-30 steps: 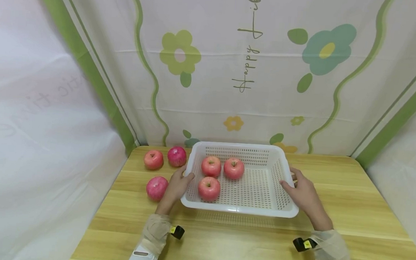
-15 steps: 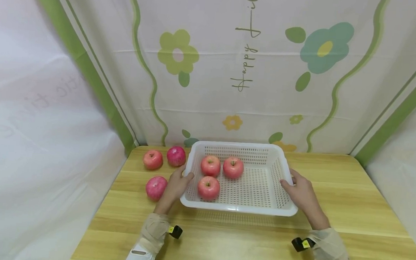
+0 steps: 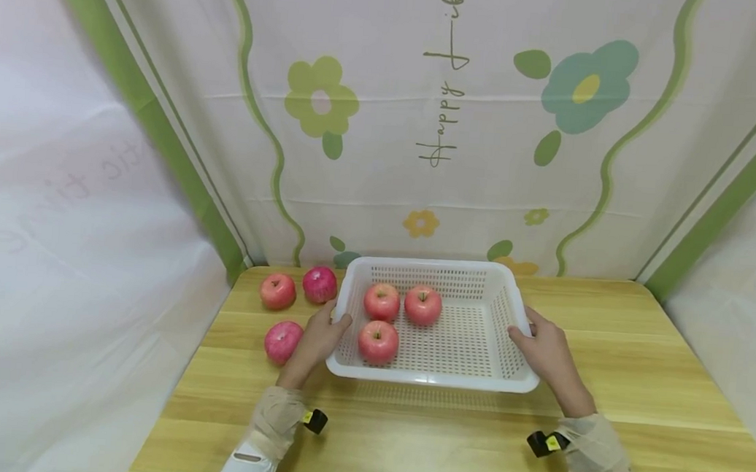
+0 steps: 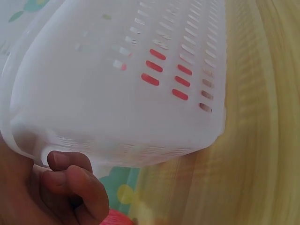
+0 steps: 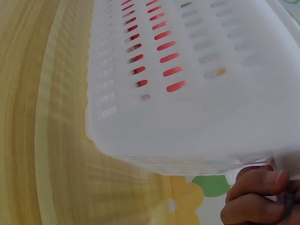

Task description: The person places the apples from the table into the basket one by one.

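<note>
The left hand (image 3: 323,334) and the right hand (image 3: 546,350) are well apart, each clamped on one end of a white basket (image 3: 430,378), thumb at the rim. The basket is toward the back of the counter (image 3: 415,451); whether it touches the wood cannot be told. Three apples (image 3: 378,342) sit close together in its left part. Left of it lie a fourth apple (image 3: 278,290) and two pink fruits (image 3: 283,343), one just beside the left forearm (image 3: 296,369).
</note>
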`<state>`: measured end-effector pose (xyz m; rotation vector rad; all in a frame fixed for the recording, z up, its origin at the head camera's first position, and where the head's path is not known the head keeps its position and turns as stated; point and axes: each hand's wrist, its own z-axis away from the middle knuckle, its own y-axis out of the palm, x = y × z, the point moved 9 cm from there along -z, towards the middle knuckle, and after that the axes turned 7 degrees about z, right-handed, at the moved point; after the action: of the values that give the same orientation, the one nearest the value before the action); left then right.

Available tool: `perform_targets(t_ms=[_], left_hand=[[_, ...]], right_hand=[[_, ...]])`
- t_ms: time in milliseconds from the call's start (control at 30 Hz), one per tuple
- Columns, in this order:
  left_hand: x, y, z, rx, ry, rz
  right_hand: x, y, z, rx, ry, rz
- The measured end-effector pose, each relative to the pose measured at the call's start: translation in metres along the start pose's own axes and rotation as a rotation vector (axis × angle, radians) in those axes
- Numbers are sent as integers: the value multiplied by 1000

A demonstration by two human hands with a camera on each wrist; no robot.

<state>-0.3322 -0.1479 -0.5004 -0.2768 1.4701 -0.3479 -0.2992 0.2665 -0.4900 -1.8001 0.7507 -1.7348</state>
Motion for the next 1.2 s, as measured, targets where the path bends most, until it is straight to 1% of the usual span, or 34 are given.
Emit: perform_targets(t_ms=[300, 600, 800, 933, 1067, 1167, 1200], left_hand=[[-5, -1, 0, 34, 14, -76], [-14, -8, 1, 39, 42, -184], [-29, -20, 3, 18, 85, -218], [-32, -28, 6, 35, 96, -211], [-37, -37, 8, 51, 139, -249], [-42, -45, 10, 51, 184, -296], [-43, -48, 11, 55, 193, -298]], right_hand=[[1, 0, 2, -3, 5, 2], [0, 2, 1, -5, 10, -10], [1, 0, 1, -19, 0, -19], [2, 0, 2, -20, -9, -19], [3, 0, 2, -15, -10, -18], [3, -1, 2, -10, -9, -17], [3, -1, 2, -7, -9, -17]])
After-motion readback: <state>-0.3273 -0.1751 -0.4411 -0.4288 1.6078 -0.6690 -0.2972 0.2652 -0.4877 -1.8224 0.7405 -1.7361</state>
